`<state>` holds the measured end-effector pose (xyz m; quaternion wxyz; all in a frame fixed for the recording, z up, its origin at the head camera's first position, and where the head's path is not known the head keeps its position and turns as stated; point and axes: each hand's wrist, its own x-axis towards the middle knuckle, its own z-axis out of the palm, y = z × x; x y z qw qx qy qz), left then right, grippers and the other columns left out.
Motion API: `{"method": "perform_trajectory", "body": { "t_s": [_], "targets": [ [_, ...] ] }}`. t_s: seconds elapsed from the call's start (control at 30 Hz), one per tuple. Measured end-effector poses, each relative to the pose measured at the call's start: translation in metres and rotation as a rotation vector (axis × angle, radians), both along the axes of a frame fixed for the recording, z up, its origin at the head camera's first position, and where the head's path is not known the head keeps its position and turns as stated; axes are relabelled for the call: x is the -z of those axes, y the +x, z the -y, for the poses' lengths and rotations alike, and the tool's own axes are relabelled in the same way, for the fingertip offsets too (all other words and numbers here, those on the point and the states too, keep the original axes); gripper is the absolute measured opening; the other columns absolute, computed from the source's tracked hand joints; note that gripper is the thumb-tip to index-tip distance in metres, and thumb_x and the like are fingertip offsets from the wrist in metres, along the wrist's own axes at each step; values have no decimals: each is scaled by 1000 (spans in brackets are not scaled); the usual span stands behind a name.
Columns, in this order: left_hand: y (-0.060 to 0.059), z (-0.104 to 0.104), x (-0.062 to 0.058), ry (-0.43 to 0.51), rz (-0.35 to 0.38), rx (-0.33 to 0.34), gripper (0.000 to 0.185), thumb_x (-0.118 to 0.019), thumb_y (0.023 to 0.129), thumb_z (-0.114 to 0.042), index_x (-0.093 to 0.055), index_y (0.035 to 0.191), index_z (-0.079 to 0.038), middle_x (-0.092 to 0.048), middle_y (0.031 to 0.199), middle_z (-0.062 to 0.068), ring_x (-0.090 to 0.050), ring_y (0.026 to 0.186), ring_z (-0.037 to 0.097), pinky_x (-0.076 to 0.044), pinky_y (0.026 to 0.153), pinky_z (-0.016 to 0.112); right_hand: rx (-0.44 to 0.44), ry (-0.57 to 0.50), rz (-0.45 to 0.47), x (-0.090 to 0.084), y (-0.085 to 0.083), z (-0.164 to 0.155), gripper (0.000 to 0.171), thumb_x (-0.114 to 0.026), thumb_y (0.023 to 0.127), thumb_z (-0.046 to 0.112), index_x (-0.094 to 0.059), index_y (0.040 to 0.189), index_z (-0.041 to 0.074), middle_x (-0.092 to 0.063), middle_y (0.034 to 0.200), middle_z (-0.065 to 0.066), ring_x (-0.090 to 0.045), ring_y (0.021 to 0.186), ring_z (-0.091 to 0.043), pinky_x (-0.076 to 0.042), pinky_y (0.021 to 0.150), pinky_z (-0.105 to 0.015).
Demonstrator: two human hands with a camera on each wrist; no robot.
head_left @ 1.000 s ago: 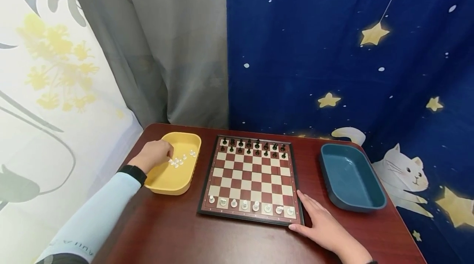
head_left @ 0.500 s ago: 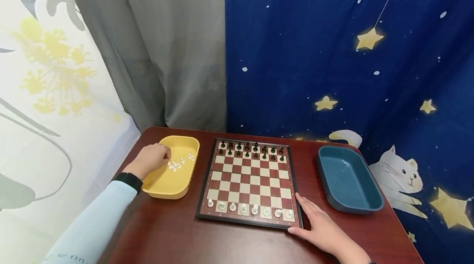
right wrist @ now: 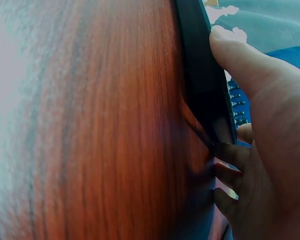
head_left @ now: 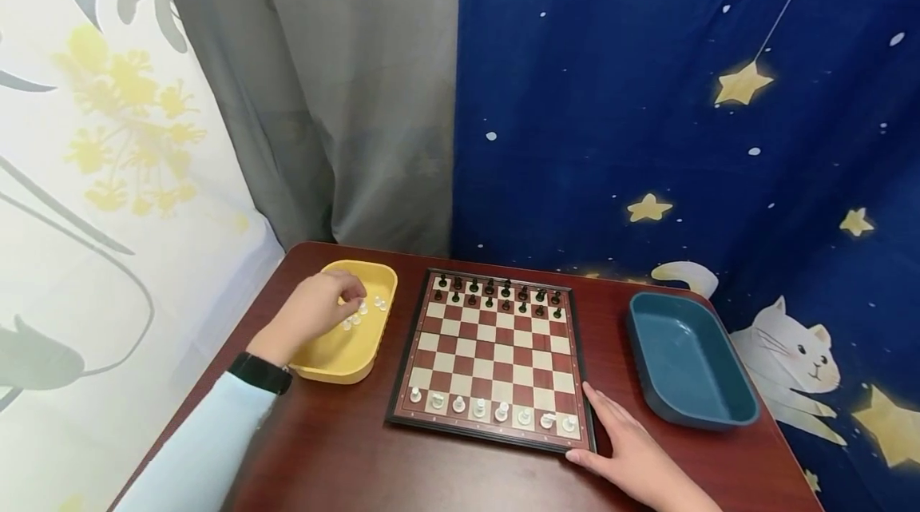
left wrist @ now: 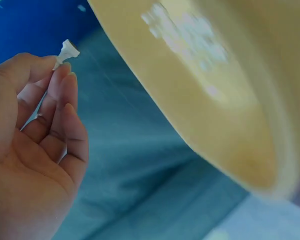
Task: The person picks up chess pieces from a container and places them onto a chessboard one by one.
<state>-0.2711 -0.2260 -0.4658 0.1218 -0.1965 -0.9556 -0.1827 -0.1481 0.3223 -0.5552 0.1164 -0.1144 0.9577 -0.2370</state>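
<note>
In the left wrist view, my left hand (left wrist: pixel 37 150) pinches a small white chess piece (left wrist: pixel 68 50) between thumb and fingertips, its flared base outward and its top covered. The head view has that left hand (head_left: pixel 316 308) over the yellow tray (head_left: pixel 334 360), where several loose white pieces (head_left: pixel 352 321) lie. A chessboard (head_left: pixel 492 354) stands in the middle with two rows of black pieces (head_left: pixel 506 290) at the far side and one row of white pieces (head_left: pixel 480 408) nearest me. My right hand (head_left: pixel 636 456) rests at its front right corner, thumb on the front edge, fingers along the side.
A blue tray (head_left: pixel 697 364) sits right of the board on the dark red table (head_left: pixel 331 448). Grey (head_left: pixel 374 97) and starry blue curtains (head_left: pixel 575 136) hang behind the table's back edge; a white patterned cloth (head_left: pixel 86 272) is at the left.
My left hand has lifted from the yellow tray's bottom and shifted slightly right, with a white chess piece in its fingertips. The right hand stays at the board's corner; the view has shifted a little.
</note>
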Motion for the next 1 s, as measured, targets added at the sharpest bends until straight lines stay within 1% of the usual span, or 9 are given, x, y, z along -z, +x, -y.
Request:
{"method": "perform_trajectory", "body": {
  "t_s": [0.07,0.17,0.3,0.4,0.57,0.7,0.83,1.0],
  "targets": [
    [8,-15,1,6,-15,37,9,-87,95,-13,-81,100,-16,-72,91,-7,-68,86,16,-60,83,42,8,-7,17,0,0,0,122,-80,86,77,-31,174,8,-41,170,-29,-42,154,-51,-46,114,-69],
    [23,-37,3,12,-5,81,10,-88,95,-17,-81,101,-18,-73,93,-9,-69,89,16,-60,85,40,10,-9,19,1,0,-1,122,-80,86,77,-31,174,7,-40,170,-28,-41,154,-50,-46,114,-69],
    [38,-62,10,-10,28,127,9,-88,97,-21,-82,103,-21,-71,94,-11,-66,88,13,-60,86,38,2,-1,5,0,1,-1,124,-78,85,80,-31,174,7,-40,171,-28,-42,154,-49,-46,114,-68],
    [44,-76,18,-21,48,164,7,-86,98,-21,-82,103,-22,-70,96,-12,-64,87,8,-59,85,36,3,0,6,-1,1,0,124,-77,85,80,-31,173,6,-40,170,-28,-42,154,-50,-46,114,-69],
    [51,-90,32,-41,79,221,5,-85,100,-22,-83,104,-22,-71,99,-11,-65,88,7,-60,85,36,8,2,14,-3,2,1,124,-78,86,79,-31,173,5,-40,170,-29,-41,154,-51,-45,114,-70],
    [52,-96,42,-86,98,239,7,-83,101,-26,-84,108,-23,-74,105,-10,-67,94,7,-61,89,36,6,4,15,-2,1,1,124,-78,86,79,-31,174,6,-40,170,-29,-41,154,-51,-45,114,-70],
    [52,-98,48,-102,109,249,7,-83,101,-27,-83,108,-23,-74,106,-9,-67,95,7,-61,89,36,8,8,23,-1,0,1,123,-79,87,78,-30,174,7,-40,170,-29,-41,154,-52,-45,114,-70],
    [52,-99,52,-104,112,259,5,-84,101,-26,-83,105,-24,-73,103,-10,-64,89,6,-60,85,34,6,10,21,0,-1,1,123,-78,87,78,-29,174,7,-40,170,-29,-41,154,-52,-45,114,-70]
  ]
}}
